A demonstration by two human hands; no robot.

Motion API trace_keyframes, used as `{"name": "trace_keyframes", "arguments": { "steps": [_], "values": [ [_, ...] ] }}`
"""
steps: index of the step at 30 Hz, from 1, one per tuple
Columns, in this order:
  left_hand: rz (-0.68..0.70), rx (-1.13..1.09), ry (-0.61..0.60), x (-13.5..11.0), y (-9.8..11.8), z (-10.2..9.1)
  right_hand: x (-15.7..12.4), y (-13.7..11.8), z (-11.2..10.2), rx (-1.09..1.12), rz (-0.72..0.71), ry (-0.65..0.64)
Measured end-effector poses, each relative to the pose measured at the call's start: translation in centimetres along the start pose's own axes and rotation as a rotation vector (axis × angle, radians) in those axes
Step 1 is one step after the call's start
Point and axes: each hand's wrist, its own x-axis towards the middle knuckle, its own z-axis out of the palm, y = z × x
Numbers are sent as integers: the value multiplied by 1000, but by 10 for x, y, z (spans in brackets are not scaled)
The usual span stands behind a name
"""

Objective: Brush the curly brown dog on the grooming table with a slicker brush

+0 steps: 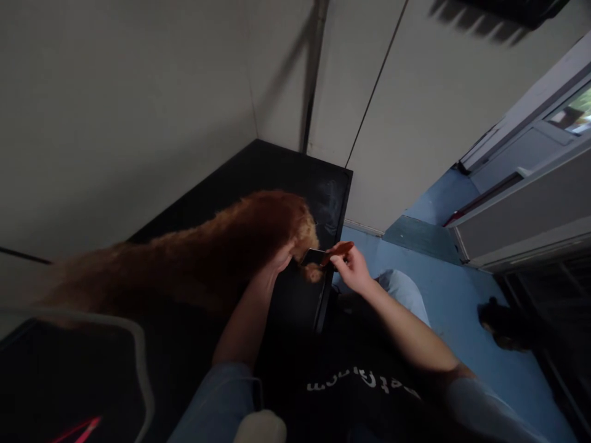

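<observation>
A dog with curly reddish-brown fur [258,227] is on a black table [286,166], its body stretching off to the left. My left hand [279,258] is at the paler end of the dog, closed against the fur, with its fingertips mostly hidden. Pinched in my right hand [353,267] is a brush [340,248] with a reddish-brown handle and a dark, light-edged head. The brush head reaches the fur close to my left hand. Just below it, a small reddish furry part [313,272] shows, which I cannot identify surely.
Pale wall panels [369,123] rise behind the table. A grey curved tube [138,344] crosses the lower left, near a pink-red item [76,429]. On the blue floor [443,283] at right is a dark furry shape [503,323]. A black toothed object [512,9] hangs overhead.
</observation>
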Motion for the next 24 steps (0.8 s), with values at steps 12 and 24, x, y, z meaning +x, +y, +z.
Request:
{"name": "trace_keyframes", "arguments": {
  "steps": [12,24],
  "values": [
    [-79,-60,81,-2,0,-7,24,24,3,336,282,437],
    [-46,-44,-20,-2,-1,-5,23,3,-10,241,184,78]
  ]
}}
